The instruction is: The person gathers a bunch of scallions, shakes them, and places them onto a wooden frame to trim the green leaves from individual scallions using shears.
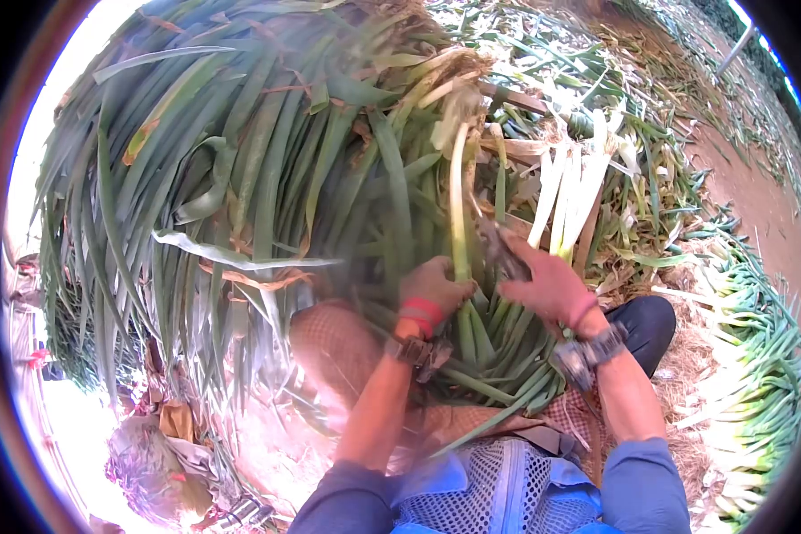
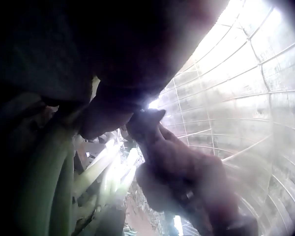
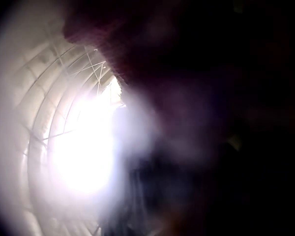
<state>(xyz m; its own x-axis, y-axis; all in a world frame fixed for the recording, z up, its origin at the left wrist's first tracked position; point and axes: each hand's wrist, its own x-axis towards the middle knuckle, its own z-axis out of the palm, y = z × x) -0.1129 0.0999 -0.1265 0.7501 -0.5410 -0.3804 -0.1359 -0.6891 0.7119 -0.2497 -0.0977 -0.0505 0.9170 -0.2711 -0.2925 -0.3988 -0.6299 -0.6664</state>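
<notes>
A long green onion (image 1: 457,200) stands upright in front of the person, its pale root end up and its green leaves down over the lap. The left hand (image 1: 432,292) grips it low on the pale stalk. Just to its right, the right hand (image 1: 550,287) holds a dark, narrow tool (image 1: 504,256), its tip pointing up close beside the stalk; its kind cannot be told. In the left wrist view the green stalks (image 2: 46,172) show at left and the right hand (image 2: 187,172) at centre. The right wrist view is mostly dark and blurred.
A tall heap of untrimmed green onions (image 1: 240,160) rises at left. Several pale stalks (image 1: 574,196) lie just beyond the right hand, on leafy scraps (image 1: 636,222). A long row of green onions (image 1: 748,383) lies at right beside bare soil (image 1: 743,187).
</notes>
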